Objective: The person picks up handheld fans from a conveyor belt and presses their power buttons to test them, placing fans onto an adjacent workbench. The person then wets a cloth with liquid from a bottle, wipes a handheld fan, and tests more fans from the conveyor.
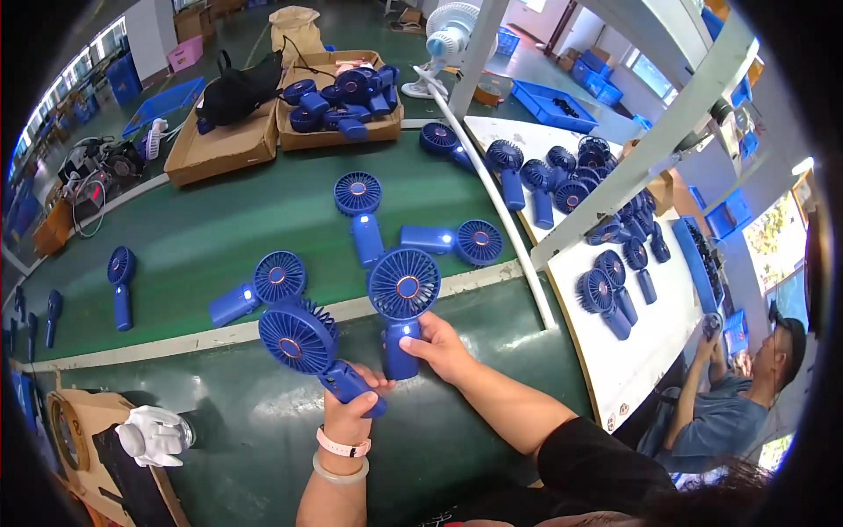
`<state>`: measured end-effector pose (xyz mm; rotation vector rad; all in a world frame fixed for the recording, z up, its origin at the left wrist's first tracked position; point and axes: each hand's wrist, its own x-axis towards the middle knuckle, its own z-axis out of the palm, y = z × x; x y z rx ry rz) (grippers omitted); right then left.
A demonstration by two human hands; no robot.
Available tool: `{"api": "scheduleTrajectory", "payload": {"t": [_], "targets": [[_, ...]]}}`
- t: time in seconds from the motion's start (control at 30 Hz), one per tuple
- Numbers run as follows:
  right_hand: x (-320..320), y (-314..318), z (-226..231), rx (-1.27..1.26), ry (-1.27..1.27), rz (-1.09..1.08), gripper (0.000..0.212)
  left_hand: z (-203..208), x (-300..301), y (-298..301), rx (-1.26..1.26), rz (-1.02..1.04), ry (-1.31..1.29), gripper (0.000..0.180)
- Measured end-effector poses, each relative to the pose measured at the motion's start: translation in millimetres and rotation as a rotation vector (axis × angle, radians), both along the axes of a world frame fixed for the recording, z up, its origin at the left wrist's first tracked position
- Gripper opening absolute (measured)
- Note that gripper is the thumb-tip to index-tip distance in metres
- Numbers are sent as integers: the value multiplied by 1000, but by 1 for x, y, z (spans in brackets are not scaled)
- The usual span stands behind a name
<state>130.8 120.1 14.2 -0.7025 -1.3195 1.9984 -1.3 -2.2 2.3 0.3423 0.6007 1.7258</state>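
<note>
My left hand [355, 400] is closed around the handle of a blue handheld fan [296, 338], its head tilted up to the left. In my right hand [436, 347] is a second blue handheld fan [405, 283], held upright by its handle, my thumb beside a lit white spot on it. Just beyond my hands, on the green surface, lie a fan with a lit spot [358, 193], another turned sideways [479, 242], and one at the left [280, 277] also lit. Further left lies one more fan [121, 265].
Cardboard trays [228, 145] stand at the back, one piled with fans. A white table [562, 290] at the right bears several fans; a co-worker [716, 408] sits beyond it. A white post [650, 145] slants across. A white-wrapped jar [154, 436] stands at the lower left.
</note>
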Motion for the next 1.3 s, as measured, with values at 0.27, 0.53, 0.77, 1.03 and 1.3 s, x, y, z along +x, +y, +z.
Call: {"api": "scheduleTrajectory", "payload": {"t": [0.27,0.53,0.77,1.03,1.3], "targets": [[-3,-3,-1,14,25,-3,38,-1,-3,1,18,43,-27,50],[-4,-8,27,876,-322,140,35,9,-3,4,16,-175,-56,87],[-12,152,46,1240,-714,-235,30,4,-4,-3,-32,-126,-146,80],[17,344,8,1074,-1493,-464,40,-3,-8,-4,-71,-111,-235,88],[18,378,-4,506,-1184,-309,56,5,-7,2,-75,-97,-235,90]]}}
